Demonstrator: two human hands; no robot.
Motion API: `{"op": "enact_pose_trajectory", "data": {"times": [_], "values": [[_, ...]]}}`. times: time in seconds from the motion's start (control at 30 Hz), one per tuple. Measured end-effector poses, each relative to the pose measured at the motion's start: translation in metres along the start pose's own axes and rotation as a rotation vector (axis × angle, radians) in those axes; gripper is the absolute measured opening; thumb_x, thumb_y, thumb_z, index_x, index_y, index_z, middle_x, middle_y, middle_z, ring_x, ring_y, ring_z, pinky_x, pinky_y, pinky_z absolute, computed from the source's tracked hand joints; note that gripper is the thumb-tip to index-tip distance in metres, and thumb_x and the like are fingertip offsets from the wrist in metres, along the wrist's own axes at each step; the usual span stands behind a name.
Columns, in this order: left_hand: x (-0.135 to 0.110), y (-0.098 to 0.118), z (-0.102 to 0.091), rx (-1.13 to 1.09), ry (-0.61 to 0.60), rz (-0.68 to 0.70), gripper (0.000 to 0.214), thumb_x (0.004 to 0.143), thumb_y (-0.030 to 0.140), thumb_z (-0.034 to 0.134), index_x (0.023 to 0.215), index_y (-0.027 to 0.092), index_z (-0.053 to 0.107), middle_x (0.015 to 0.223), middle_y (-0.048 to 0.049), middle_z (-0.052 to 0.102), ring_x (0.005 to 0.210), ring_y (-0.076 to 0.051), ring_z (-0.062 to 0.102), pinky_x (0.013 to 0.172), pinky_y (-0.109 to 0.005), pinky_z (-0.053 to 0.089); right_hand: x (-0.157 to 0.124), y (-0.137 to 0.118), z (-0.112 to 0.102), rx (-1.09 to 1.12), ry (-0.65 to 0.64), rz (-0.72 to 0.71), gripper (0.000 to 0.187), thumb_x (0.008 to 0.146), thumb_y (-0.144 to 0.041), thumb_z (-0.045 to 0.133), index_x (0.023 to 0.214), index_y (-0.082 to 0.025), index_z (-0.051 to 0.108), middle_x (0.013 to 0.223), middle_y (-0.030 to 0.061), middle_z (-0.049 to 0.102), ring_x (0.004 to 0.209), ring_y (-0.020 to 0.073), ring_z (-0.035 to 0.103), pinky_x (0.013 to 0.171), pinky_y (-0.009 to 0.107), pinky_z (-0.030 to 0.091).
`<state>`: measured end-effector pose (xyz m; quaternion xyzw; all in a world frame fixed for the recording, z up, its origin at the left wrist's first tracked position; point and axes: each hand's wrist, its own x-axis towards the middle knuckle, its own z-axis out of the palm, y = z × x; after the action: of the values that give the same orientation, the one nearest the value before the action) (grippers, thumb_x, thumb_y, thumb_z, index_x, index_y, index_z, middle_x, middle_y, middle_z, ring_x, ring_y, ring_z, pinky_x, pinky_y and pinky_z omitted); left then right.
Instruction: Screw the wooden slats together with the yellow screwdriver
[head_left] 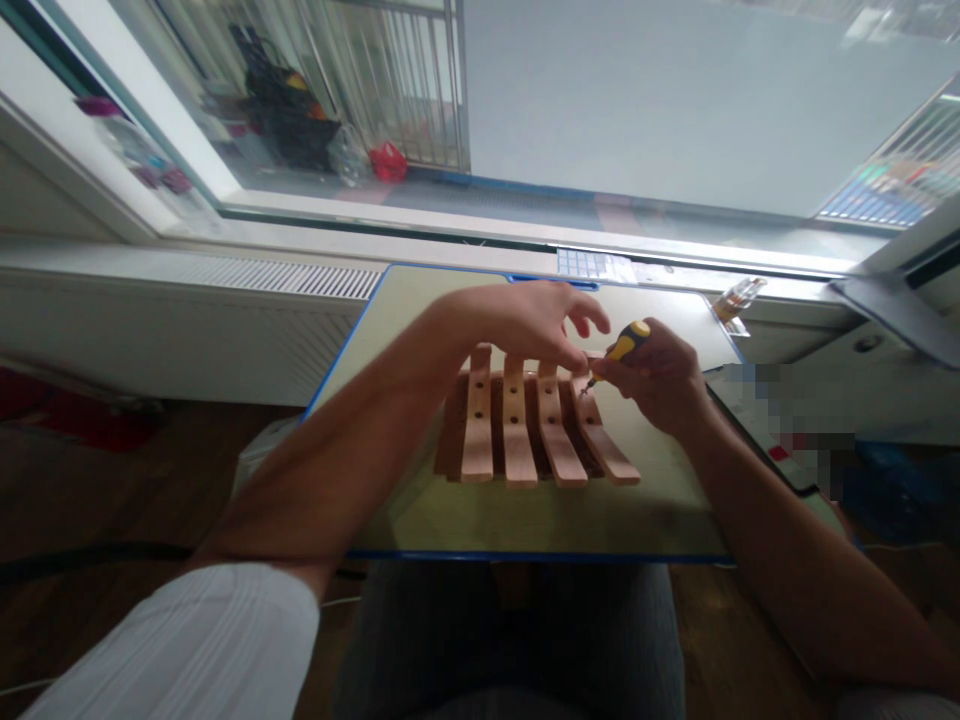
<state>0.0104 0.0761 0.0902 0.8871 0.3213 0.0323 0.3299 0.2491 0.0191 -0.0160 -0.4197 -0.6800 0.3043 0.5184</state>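
Note:
My right hand (664,370) is wrapped round a screwdriver (628,341) with a yellow and black handle. Its shaft slants down to the left, and the tip is at a hole in the rightmost curved wooden piece (611,455). My left hand (536,318) reaches over the far ends of the pieces, fingers apart, with one fingertip close to the rightmost piece; whether it touches cannot be told. Several pale curved wooden pieces (519,450), each with dark holes, lie side by side across a reddish-brown wooden board (450,440).
A blue-edged folding table (540,525) carries the work. Behind it are a white radiator (300,280) and a window. A clear container (739,297) stands near the far right corner, and a plastic bottle (135,150) is by the window frame at left.

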Motion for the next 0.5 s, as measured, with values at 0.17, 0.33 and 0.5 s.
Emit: {"op": "enact_pose_trajectory", "data": {"times": [0.17,0.33,0.5], "values": [[-0.006,0.015,-0.001,-0.087,0.177,0.203,0.056,0.081,0.042,0.080,0.132,0.019,0.077,0.129,-0.0100,0.077,0.119,-0.025,0.069,0.100,-0.035,0.056,0.000,0.009,0.002,0.087,0.005,0.006,0.047,0.077,-0.043,0.102,0.079,-0.023,0.059,0.068,-0.0057,0.058,0.058,0.0104,0.046,0.049,0.027,0.039],[0.000,0.028,0.013,-0.118,0.318,0.228,0.036,0.085,0.040,0.079,0.110,0.014,0.078,0.108,-0.0094,0.076,0.105,-0.023,0.069,0.093,-0.038,0.057,-0.002,0.005,0.005,0.113,-0.020,0.012,0.043,0.078,-0.040,0.101,0.079,-0.023,0.061,0.069,-0.0059,0.056,0.059,0.0100,0.044,0.050,0.026,0.037],[0.003,0.026,0.016,-0.096,0.341,0.200,0.028,0.089,0.039,0.076,0.106,0.016,0.076,0.102,-0.0082,0.075,0.105,-0.022,0.068,0.094,-0.040,0.055,-0.003,-0.006,0.001,0.137,-0.100,0.001,0.030,0.085,-0.040,0.096,0.086,-0.022,0.072,0.071,-0.0028,0.061,0.060,0.0111,0.048,0.051,0.027,0.039]]}}
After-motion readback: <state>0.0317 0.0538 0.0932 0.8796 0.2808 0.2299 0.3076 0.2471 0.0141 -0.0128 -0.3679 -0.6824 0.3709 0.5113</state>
